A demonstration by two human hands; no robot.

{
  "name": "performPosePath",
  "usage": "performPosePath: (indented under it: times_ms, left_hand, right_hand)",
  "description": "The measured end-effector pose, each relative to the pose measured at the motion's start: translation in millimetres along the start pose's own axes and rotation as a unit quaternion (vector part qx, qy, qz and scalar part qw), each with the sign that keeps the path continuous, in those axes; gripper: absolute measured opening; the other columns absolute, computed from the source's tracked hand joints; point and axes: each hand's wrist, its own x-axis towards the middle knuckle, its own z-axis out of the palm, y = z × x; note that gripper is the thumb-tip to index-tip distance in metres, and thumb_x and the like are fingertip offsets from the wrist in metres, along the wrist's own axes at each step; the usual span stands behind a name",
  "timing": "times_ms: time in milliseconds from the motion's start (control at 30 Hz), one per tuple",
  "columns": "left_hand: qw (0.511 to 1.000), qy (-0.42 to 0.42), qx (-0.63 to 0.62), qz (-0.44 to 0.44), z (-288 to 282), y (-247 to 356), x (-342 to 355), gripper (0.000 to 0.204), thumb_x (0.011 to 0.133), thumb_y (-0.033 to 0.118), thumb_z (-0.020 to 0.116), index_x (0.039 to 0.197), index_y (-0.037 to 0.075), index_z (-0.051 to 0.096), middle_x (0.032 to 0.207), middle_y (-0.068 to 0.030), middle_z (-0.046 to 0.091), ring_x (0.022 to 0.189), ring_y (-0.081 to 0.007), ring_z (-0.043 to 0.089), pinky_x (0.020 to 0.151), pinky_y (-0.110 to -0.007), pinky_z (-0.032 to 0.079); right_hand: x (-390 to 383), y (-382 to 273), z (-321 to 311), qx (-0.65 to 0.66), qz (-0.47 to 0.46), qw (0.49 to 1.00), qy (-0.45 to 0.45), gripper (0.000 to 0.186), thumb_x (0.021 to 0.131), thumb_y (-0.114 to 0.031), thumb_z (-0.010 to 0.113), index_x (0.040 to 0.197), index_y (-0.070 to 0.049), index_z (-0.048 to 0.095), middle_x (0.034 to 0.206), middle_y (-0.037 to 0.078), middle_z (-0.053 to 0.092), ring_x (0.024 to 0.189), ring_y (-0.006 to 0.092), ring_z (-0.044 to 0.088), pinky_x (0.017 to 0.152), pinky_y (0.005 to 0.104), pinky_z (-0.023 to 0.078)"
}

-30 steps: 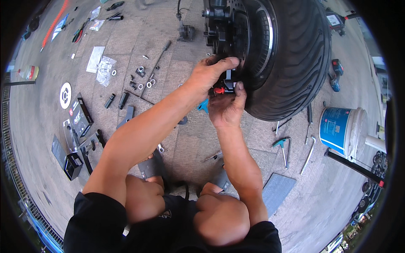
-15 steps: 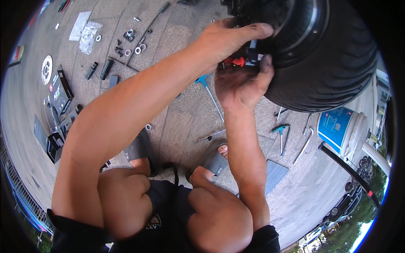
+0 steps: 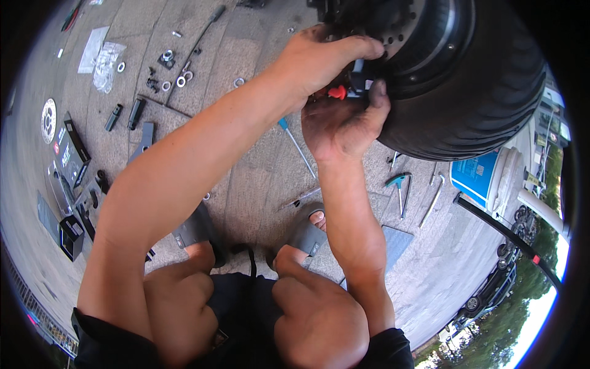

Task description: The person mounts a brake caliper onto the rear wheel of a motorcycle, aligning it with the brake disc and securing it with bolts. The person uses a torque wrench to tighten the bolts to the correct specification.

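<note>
A wide black tyre [image 3: 485, 104] on its wheel is raised at the upper right, with a drilled brake disc [image 3: 402, 31] beside the hub. Against the disc is what looks like a brake caliper [image 3: 354, 80], dark, with a red clip [image 3: 337, 92] on it. From above, my left hand [image 3: 313, 61] curls round it, thumb stretched toward the disc. Below, my right hand [image 3: 344, 126] cups the caliper, its thumb pointing up by the tyre's edge. Both palms are smudged dark. Fingers and forearm hide much of the caliper.
On the paving lie a blue T-handle wrench [image 3: 298, 147], a green-handled hex key [image 3: 399, 184], a long bar [image 3: 196, 49], black sockets [image 3: 136, 114] and several washers [image 3: 181, 81]. Opened boxes [image 3: 72, 234] lie left. A blue-and-white bucket [image 3: 485, 178] stands below the tyre; my sandalled feet [image 3: 307, 234] are near.
The view has swung slightly, so the ground things sit farther left in it. Both hands keep their grip at the hub, with little change in the fingers.
</note>
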Motion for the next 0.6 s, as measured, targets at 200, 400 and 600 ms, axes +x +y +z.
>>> performPosePath:
  times_ms: [200, 400, 600]
  left_hand:
    - [1.000, -0.008, -0.016, -0.002, -1, 4, 3, 0.042, 0.070, 0.026, 0.079, 0.098, 0.000, 0.062, 0.087, -0.0060, 0.064, 0.080, -0.0148, 0.059, 0.071, -0.030, 0.048]
    - [0.998, -0.013, -0.066, -0.018, 4, 6, -2, 0.032, 0.078, 0.016, 0.071, 0.105, 0.000, 0.062, 0.090, -0.0052, 0.065, 0.080, -0.0139, 0.061, 0.075, -0.027, 0.050]
    - [0.996, -0.040, -0.072, -0.023, -1, 4, 2, 0.031, 0.079, 0.012, 0.067, 0.107, 0.000, 0.060, 0.094, -0.0051, 0.065, 0.086, -0.0130, 0.061, 0.080, -0.026, 0.049]
  right_hand:
    - [1, 4, -8, 0.020, -0.006, 1.000, 0.007, 0.057, 0.083, -0.048, 0.058, 0.127, -0.013, 0.051, 0.122, 0.003, 0.057, 0.110, 0.0202, 0.054, 0.099, 0.0359, 0.040]
    - [1, 5, -14, 0.089, -0.012, 0.994, -0.057, 0.056, 0.084, -0.032, 0.067, 0.131, -0.010, 0.047, 0.126, 0.002, 0.053, 0.119, 0.0172, 0.047, 0.102, 0.0345, 0.034]
    - [7, 11, -20, 0.059, -0.023, 0.997, -0.049, 0.058, 0.082, -0.038, 0.067, 0.132, -0.013, 0.048, 0.129, 0.001, 0.054, 0.122, 0.0180, 0.048, 0.108, 0.0371, 0.032]
